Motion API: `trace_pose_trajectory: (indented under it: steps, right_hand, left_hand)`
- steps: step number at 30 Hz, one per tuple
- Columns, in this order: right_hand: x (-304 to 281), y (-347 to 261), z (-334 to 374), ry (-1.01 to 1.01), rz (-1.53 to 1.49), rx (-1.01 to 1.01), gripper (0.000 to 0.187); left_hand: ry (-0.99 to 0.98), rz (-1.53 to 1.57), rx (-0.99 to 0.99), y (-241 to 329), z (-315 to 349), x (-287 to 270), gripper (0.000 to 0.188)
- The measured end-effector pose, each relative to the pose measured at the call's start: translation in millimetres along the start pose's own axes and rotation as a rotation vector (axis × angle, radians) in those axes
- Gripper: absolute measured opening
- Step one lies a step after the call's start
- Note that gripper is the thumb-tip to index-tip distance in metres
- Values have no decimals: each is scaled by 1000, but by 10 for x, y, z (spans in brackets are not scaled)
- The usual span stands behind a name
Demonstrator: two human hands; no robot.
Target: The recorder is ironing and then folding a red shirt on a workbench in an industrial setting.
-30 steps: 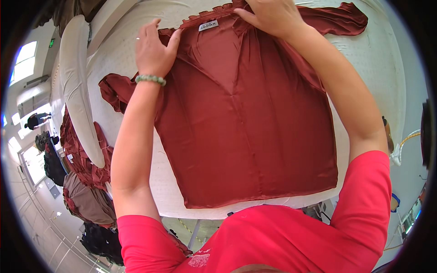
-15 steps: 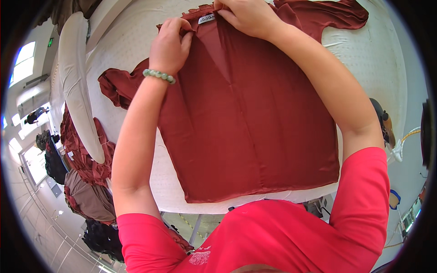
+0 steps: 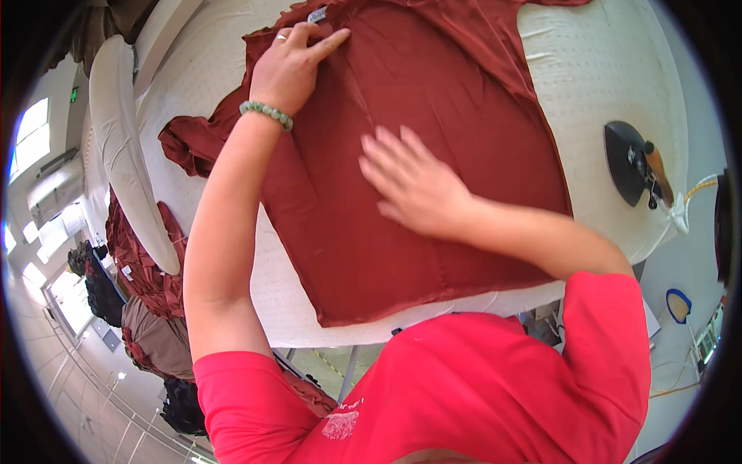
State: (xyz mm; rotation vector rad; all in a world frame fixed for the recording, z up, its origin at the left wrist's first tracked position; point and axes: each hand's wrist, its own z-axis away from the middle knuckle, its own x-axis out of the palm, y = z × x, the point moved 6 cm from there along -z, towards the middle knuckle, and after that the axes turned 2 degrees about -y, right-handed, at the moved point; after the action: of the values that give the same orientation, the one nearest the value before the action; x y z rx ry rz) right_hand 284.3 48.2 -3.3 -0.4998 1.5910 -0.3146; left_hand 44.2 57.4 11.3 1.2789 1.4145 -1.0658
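A dark red blouse (image 3: 479, 162) with a V-shaped front opening lies spread on a white padded table. At its neckline, beside a small white label (image 3: 317, 15), my left hand (image 3: 287, 68) has its fingers bent on the cloth, gripping the collar edge. One digit sticks out to the right. A ring and a green bead bracelet are on this hand and wrist. My right hand (image 3: 413, 182) rests over the middle of the front, flat and open, its fingers spread and slightly blurred. Part of the opening lies beneath it.
An iron (image 3: 630, 164) with a wooden handle stands at the table's right edge, its yellowish hose (image 3: 699, 188) running off. A narrow white padded arm (image 3: 127, 147) reaches along the left. Red garments (image 3: 139, 255) and brown cloth (image 3: 158, 334) hang below it.
My right hand has let go of the collar and come down to the blouse's middle. My left hand stays at the neckline. The blouse sits slightly higher in view, and the iron is now uncovered.
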Motion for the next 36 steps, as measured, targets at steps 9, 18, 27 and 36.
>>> trace_pose_trajectory:
  steps: [9, 18, 27, 36]
  right_hand:
    - [409, -1272, 1994, -114, -101, -70, 54]
    - [265, -1702, 2547, 421, -421, 706, 36]
    - [867, -1715, 2601, 827, -1409, 1136, 41]
    - [747, -1846, 2359, 973, -1699, 1253, 48]
  left_hand:
    - [-191, -65, -145, -70, -79, 114, 55]
    - [199, 349, 28, 1421, 1007, -534, 34]
    - [-138, 687, 305, 3142, 2501, -900, 29]
    - [-273, 1314, -634, 1354, 1269, -342, 21]
